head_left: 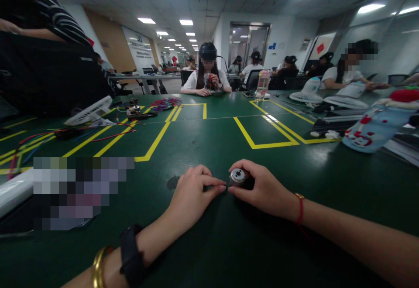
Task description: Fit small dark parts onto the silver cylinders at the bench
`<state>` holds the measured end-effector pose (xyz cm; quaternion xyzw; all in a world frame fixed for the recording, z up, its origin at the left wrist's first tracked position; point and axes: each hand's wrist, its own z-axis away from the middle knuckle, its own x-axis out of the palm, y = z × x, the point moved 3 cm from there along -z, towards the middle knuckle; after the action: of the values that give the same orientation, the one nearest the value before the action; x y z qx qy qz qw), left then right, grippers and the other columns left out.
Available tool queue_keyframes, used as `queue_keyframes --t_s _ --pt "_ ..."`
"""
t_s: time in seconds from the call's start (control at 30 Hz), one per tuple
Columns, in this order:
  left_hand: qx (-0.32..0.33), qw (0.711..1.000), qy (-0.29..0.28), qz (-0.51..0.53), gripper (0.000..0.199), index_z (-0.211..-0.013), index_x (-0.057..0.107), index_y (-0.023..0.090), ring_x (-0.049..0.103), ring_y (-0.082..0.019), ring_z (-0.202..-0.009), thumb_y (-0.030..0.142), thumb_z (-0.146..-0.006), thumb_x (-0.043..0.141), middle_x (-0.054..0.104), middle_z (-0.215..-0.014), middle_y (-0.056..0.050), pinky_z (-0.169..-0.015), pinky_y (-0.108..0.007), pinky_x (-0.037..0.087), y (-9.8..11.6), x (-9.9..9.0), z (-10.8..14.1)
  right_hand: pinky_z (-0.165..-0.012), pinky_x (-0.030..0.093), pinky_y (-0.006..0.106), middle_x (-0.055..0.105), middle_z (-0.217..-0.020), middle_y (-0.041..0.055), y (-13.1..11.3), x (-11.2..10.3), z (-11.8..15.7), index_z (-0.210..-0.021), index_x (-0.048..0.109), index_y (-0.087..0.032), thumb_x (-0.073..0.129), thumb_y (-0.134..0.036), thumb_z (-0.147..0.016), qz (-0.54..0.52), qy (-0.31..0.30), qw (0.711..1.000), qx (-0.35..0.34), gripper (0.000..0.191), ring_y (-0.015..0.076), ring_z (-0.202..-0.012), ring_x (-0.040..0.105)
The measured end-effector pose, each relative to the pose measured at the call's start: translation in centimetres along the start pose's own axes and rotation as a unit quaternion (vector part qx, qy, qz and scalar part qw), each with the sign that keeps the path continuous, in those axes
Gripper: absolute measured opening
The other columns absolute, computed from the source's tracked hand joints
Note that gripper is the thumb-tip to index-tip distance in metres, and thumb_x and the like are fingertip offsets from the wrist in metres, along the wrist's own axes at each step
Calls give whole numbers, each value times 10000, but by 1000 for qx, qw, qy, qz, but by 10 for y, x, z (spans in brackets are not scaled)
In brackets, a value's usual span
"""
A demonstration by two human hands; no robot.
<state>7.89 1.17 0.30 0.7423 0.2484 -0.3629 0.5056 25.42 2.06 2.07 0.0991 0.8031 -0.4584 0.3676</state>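
Observation:
My right hand [258, 187] is closed around a small metal cylinder [237, 176], which looks like a small electric motor. Its round silver end, with dark holes, faces up, and it stands upright at the green table top. Just to its left is my left hand [196, 186], thumb and forefinger pressed together close to the cylinder. Whatever those fingertips may hold is too small to make out. A gap separates the two hands.
The green table [196, 144] carries yellow tape lines. Wires [165, 103] and a white fan [90, 111] lie at the left. A blue cartoon bottle [376, 124] and more fans [345, 98] stand at the right. A person [206, 72] sits opposite, hands on a small object.

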Motion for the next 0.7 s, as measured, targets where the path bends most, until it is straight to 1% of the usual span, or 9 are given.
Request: queue_keyframes --t_s 0.07,0.17,0.27,0.33,0.43,0.53,0.6,0.63,0.7 --pt "-15 999 7 37 249 -976 708 329 543 -214 -858 427 -801 560 603 -876 -34 -749 -339 411 -3 -7 0 -728 446 270 618 -947 41 2 -13 -5 -1004 545 -181 609 -309 -729 44 16 999 11 310 138 -821 569" --pt "-61 995 41 75 354 -1052 683 272 564 -207 -836 458 -838 471 617 -925 -52 -729 -328 427 -17 -24 -2 -687 449 289 625 -924 47 22 -53 -18 -986 570 -188 622 -366 -702 160 10 984 80 339 158 -783 580" --pt "-108 985 105 80 392 -1026 694 225 569 -207 -808 476 -825 469 645 -919 -57 -716 -321 422 -40 -41 -4 -625 441 303 625 -894 60 62 -110 -25 -930 599 -183 676 -416 -611 303 -18 933 193 402 186 -748 584" --pt "-153 972 133 118 423 -1039 686 204 564 -192 -719 495 -803 491 660 -846 -54 -636 -294 414 -55 -46 -6 -601 431 308 627 -870 90 91 -145 -23 -893 613 -159 702 -393 -569 367 -23 895 251 409 203 -734 586" --pt "-198 950 150 189 475 -1070 670 182 519 -159 -588 519 -770 521 635 -695 -30 -524 -255 366 -69 -44 -7 -561 412 308 632 -776 130 126 -180 -15 -792 627 -125 703 -285 -573 387 -38 873 294 281 200 -661 587" --pt "-200 945 158 203 465 -1046 680 190 499 -144 -560 523 -752 539 631 -673 -17 -519 -250 356 -71 -42 -7 -548 412 317 635 -742 150 137 -189 -12 -739 635 -120 731 -290 -550 384 -57 867 313 271 213 -640 589" --pt "-195 948 160 195 447 -1025 689 196 503 -142 -564 517 -754 538 648 -704 -22 -528 -253 361 -70 -42 -7 -590 434 357 633 -862 178 124 -182 -15 -838 645 -113 744 -436 -525 414 -19 858 302 461 265 -735 597" --pt "-192 949 161 191 441 -1022 689 197 505 -142 -566 513 -757 534 653 -717 -27 -529 -254 362 -70 -41 -7 -627 443 387 620 -943 185 112 -171 -17 -914 641 -116 724 -516 -528 429 9 860 275 562 291 -804 590" --pt "-191 951 161 182 433 -1017 691 197 512 -144 -572 508 -763 527 658 -731 -34 -527 -254 365 -69 -41 -7 -726 446 434 581 -1077 161 77 -135 -22 -1051 617 -148 641 -603 -608 419 46 889 176 636 301 -935 556"
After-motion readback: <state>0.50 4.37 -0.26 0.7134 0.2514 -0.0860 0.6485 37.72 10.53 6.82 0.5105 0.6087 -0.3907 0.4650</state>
